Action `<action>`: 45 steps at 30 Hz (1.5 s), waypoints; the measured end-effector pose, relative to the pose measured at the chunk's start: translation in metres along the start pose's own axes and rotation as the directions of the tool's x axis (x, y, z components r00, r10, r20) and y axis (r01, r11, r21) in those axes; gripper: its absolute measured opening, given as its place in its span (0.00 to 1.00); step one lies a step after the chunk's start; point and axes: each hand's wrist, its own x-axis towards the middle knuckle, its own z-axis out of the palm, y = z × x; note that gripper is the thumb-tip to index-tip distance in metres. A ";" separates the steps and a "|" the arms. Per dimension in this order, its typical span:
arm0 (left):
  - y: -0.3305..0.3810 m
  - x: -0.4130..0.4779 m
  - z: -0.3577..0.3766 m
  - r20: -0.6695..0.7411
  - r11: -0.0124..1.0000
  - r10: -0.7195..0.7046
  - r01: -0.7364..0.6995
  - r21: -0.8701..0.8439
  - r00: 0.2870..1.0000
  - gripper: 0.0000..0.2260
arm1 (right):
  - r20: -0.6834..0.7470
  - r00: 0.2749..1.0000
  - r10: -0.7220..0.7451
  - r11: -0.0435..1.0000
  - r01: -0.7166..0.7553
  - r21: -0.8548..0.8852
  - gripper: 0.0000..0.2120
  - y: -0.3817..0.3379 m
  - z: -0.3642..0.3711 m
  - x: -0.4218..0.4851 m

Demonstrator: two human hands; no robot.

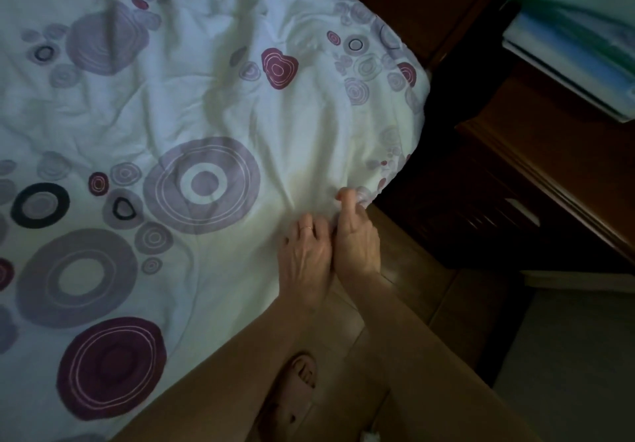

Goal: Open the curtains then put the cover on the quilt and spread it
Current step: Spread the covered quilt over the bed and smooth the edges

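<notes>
A white quilt cover (192,105) printed with purple, grey and magenta circles lies rumpled over the bed and fills the left and middle of the view. Its near right edge hangs over the side of the bed. My left hand (304,256), wearing a ring, pinches the fabric at that edge. Touching it on the right, my right hand (357,235) grips a bunched corner of the cover, thumb on top. The quilt itself cannot be told apart from the cover.
A dark wooden bedside cabinet (515,180) stands to the right of the bed. Folded blue and white fabric (577,46) lies at the upper right. Tiled floor (405,290) runs below, with my sandalled foot (295,390) near the bottom. The room is dim.
</notes>
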 end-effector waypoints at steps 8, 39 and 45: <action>0.010 -0.018 0.019 0.401 0.992 0.023 -0.071 0.106 0.916 0.29 | 0.148 0.976 0.162 0.740 -0.021 -0.672 0.18 0.028 -0.027 0.023; -0.003 0.240 -0.044 -0.023 0.927 0.365 -0.366 -0.083 0.931 0.15 | -0.022 0.994 0.106 0.968 -0.108 -0.226 0.19 0.005 -0.069 0.211; 0.017 0.348 -0.044 0.012 0.938 0.346 -0.346 -0.025 0.938 0.16 | -0.079 0.966 0.247 0.967 -0.251 -0.051 0.19 0.041 -0.087 0.283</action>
